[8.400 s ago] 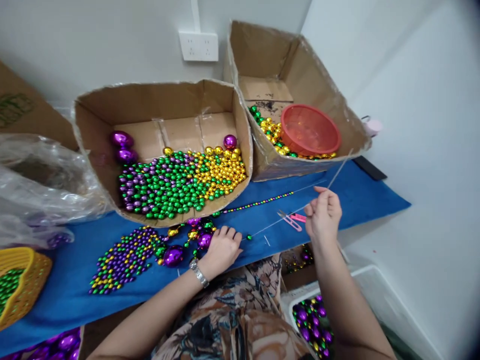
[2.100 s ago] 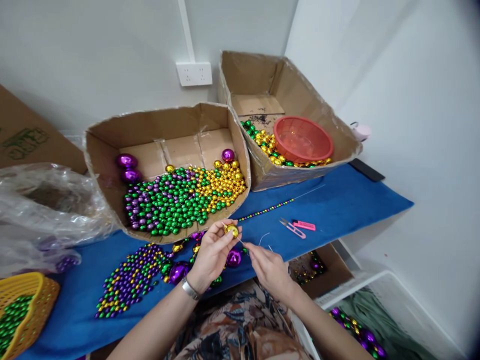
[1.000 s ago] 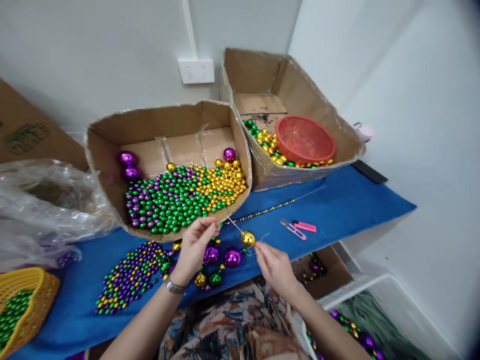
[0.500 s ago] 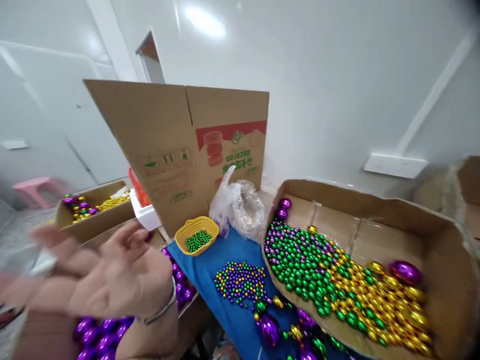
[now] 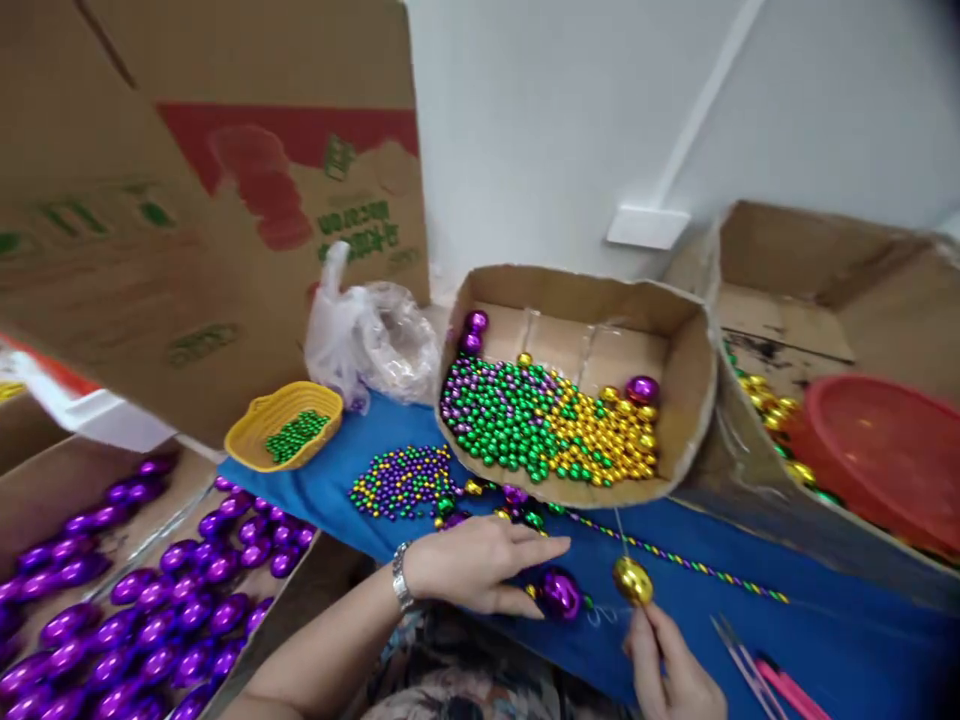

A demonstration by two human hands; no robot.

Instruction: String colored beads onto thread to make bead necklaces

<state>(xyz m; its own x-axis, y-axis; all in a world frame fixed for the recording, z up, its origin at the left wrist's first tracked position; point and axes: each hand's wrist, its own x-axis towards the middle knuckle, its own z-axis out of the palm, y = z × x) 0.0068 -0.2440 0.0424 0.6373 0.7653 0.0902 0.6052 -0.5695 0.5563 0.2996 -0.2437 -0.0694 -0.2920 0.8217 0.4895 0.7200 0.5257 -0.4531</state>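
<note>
Just in front of the bead box [image 5: 577,305], off the right half of its near rim, a shiny gold ball [image 5: 632,580] sits pinched between the thumb and index finger of the right hand [image 5: 675,665]. A thin pale line rises from the ball toward the box rim — needle or thread, I cannot tell. The left hand [image 5: 484,563] is in front of the box's left half, its fingers extended, thumb and index apart, and nothing visible between them. Close by its fingertips lies a large purple ball [image 5: 559,594], with a loose loop of thread [image 5: 600,615] between that and the gold ball.

On the blue-covered tabletop [image 5: 870,620], a strand of small beads [image 5: 682,562] runs from the box's near rim out to the right. Thread snips [image 5: 739,655] and a pink tool [image 5: 787,690] lie farther to the box's front right. Left of the box are a pile of small beads [image 5: 405,482] and, beyond it, a yellow basket [image 5: 240,440] holding green beads [image 5: 298,435].
</note>
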